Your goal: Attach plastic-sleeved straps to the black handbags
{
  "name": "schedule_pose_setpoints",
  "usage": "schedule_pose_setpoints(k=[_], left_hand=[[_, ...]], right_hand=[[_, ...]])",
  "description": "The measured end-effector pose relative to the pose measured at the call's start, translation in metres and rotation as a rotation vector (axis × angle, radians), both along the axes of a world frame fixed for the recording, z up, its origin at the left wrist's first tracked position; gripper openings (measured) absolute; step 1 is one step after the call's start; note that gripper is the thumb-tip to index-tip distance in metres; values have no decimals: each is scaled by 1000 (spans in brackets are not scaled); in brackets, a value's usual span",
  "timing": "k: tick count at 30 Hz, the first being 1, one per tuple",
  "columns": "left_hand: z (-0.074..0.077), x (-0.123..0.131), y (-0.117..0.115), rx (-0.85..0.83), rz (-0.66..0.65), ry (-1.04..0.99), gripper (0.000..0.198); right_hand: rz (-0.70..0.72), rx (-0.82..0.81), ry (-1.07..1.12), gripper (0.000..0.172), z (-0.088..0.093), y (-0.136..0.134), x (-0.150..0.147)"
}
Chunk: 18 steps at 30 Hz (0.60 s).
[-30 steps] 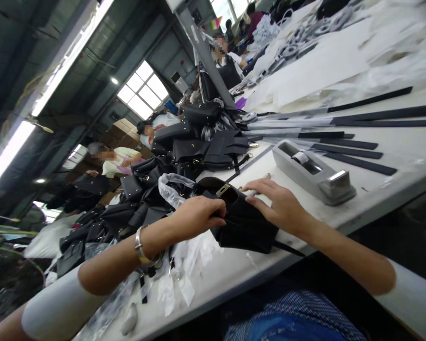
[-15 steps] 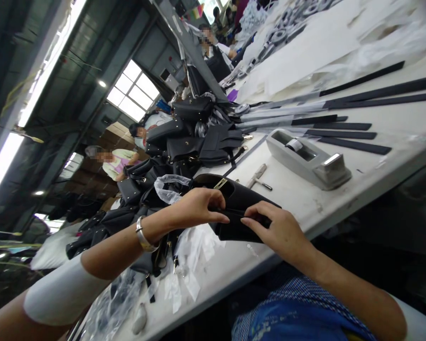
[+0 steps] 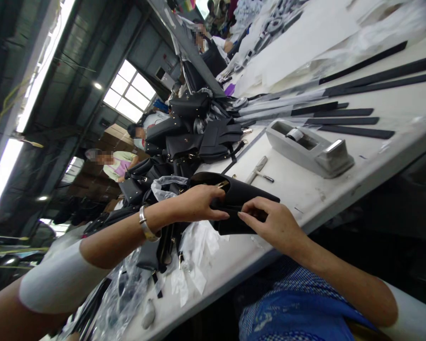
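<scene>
Holds the black bag (image 3: 248, 192) near the closer edge of the white table (image 3: 315, 199), with the right hand (image 3: 275, 220) in a thumb-and-finger pinch at its opening and the left hand (image 3: 199, 203) just apart, by the gold clasp (image 3: 223, 184), in a grip too hidden to tell. Could lose hold from a slack pinch, or scuff it on the tool (image 3: 259, 168) just behind from a careless twist.

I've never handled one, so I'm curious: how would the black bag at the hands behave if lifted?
The black bag would probably bend without collapsing, since its flap holds a smooth curve. Its smooth-looking surface might slide. The gold metal fitting could add slight weight there.
</scene>
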State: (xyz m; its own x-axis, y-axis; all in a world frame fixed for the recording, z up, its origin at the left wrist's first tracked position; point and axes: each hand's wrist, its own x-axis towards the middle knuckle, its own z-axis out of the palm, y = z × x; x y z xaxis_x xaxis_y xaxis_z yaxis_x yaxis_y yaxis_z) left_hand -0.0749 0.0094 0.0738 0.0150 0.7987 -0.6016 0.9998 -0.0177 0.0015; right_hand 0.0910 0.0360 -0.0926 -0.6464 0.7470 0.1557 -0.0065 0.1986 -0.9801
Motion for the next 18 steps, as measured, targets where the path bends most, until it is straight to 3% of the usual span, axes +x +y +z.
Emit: schedule_pose_setpoints(k=[2, 7, 13, 18], left_hand=[[1, 1, 1, -77, 43, -76, 26], [-4, 3, -5, -202, 372, -395, 21], [-16, 2, -13, -103, 671, -537, 29], [-23, 2, -15, -55, 744, -534, 33]], right_hand=[[2, 3, -3, 7, 2, 0, 2], [9, -16, -31, 7, 9, 6, 11], [67, -31, -55, 8, 12, 14, 16], [59, 8, -65, 8, 10, 15, 12]])
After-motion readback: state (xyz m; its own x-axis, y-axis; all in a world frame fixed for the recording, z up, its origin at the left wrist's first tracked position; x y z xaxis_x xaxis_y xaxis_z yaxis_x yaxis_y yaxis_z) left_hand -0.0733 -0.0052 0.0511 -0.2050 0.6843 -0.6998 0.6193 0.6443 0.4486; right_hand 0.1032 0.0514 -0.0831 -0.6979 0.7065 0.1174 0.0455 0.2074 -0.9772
